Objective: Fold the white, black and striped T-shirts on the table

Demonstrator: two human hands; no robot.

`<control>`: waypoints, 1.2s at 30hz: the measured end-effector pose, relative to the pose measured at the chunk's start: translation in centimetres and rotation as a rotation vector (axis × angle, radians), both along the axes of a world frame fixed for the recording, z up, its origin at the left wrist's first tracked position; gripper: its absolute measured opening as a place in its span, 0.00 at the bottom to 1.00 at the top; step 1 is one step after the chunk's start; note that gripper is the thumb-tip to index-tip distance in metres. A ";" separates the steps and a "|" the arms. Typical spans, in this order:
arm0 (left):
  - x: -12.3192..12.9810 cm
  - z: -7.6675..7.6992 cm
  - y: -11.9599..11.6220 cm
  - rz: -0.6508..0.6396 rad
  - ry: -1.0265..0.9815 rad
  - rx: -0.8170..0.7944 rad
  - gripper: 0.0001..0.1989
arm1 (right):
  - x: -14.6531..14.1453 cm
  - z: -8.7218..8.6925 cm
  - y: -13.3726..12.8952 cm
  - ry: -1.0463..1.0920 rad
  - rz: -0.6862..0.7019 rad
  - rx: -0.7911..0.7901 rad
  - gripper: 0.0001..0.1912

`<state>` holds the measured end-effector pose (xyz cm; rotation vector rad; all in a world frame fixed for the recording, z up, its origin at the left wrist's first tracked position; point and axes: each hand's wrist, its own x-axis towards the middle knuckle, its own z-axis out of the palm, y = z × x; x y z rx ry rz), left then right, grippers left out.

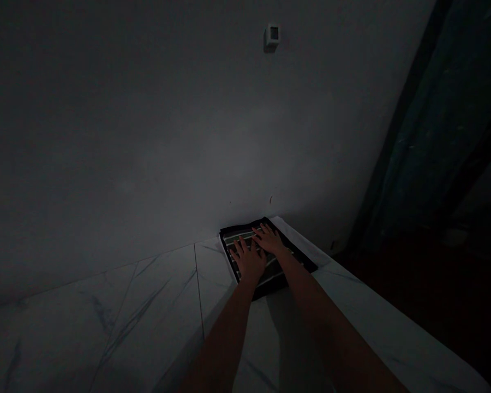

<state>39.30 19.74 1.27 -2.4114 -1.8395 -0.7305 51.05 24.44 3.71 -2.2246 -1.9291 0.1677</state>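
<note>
Left hand (249, 261) and right hand (270, 239) lie flat and open, close together, on a folded black cloth with pale stripes (284, 273), at the far edge of a white marble bench (147, 322), against a grey wall (188, 136).

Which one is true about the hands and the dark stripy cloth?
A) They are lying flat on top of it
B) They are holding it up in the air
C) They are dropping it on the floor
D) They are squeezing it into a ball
A. The left hand and right hand rest flat, fingers spread, on the folded dark striped cloth, which lies on the white veined counter.
</note>
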 end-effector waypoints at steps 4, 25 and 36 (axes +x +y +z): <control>-0.8 1.8 0.7 -0.017 0.023 -0.015 0.23 | -1.1 0.4 -1.9 -0.039 -0.060 0.056 0.28; -6.8 2.6 -2.6 -0.108 0.217 -0.156 0.32 | -1.8 -1.3 -10.1 -0.101 -0.133 0.081 0.35; -43.6 -1.8 -21.2 -0.268 0.204 0.145 0.25 | -7.5 -3.3 -25.6 -0.080 0.165 0.155 0.31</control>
